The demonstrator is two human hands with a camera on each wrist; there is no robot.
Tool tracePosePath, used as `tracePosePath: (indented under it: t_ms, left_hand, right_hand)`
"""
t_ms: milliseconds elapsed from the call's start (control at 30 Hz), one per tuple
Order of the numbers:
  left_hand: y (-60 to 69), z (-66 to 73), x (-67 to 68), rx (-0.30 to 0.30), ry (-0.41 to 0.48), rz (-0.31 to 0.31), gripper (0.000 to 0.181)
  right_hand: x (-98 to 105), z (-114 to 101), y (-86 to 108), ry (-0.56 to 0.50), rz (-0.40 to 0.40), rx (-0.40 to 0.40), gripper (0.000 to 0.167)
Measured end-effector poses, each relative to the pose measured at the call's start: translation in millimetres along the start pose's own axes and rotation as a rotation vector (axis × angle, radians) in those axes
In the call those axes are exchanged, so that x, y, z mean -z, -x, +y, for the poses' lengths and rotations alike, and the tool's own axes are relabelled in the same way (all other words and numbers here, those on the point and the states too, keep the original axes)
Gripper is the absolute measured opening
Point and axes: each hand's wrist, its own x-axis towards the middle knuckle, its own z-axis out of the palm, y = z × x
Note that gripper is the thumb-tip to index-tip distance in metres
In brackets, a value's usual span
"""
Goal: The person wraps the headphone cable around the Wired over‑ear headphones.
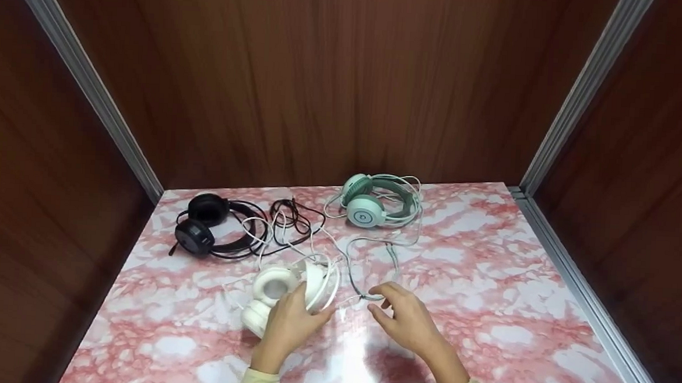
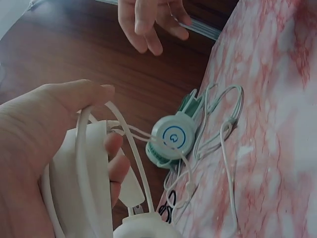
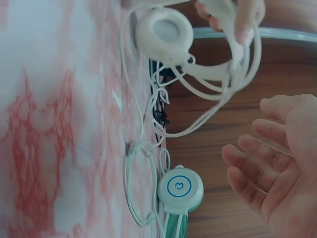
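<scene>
My left hand point(image 1: 291, 324) grips the headband of a pair of white headphones point(image 1: 274, 282), with the fingers and thumb wrapped round it in the left wrist view. The round white ear cups point(image 3: 164, 35) hang below the band, and thin white cable loops trail from it. To the right, my right hand point(image 1: 409, 322) hovers over the table with its fingers spread and loosely bent. A thin pale strand runs by its fingers in the right wrist view; whether they touch it I cannot tell. Near its fingertips lies a grey-green cable point(image 1: 355, 280).
Mint-green headphones point(image 1: 366, 211) lie at the back middle, their cable curving forward. A black headset point(image 1: 194, 237) with a tangled black cable point(image 1: 293, 219) lies at the back left. Brown wooden panels point(image 1: 323, 85) with metal edge rails enclose the red-and-white marbled table point(image 1: 505, 282).
</scene>
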Motion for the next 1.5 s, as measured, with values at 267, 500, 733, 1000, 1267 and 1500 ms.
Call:
tracePosePath:
  t_ms: [267,500,733,1000,1267,1500]
  left_hand:
    - [2.8,18.9,2.5,-0.074,0.085,0.08,0.035]
    - [4.1,27.9,3.8,-0.164,0.457,0.057,0.029]
    - [-1.4,34.3,1.5,-0.181,0.911,0.045,0.029]
    - [-9.1,17.9,-25.6,-0.145,1.541,0.093,0.016]
    - [-2.6,-4.3,-42.4,0.033,1.909,0.07,0.028]
    - [3.6,-23.9,-49.5,0.259,2.149,0.042,0.033]
  right_hand:
    - [-4,1,5.1,-0.046,-0.018,-0.036,0.023]
    - [0,5,8.1,-0.092,-0.001,-0.078,0.023]
    - [12,12,12.6,-0.112,0.019,-0.189,0.02]
    - [22,20,14.5,-0.114,0.108,-0.224,0.018]
    - [28,22,17.9,-0.125,0.113,-0.297,0.019]
    - [25,27,23.1,-0.12,0.066,-0.304,0.017]
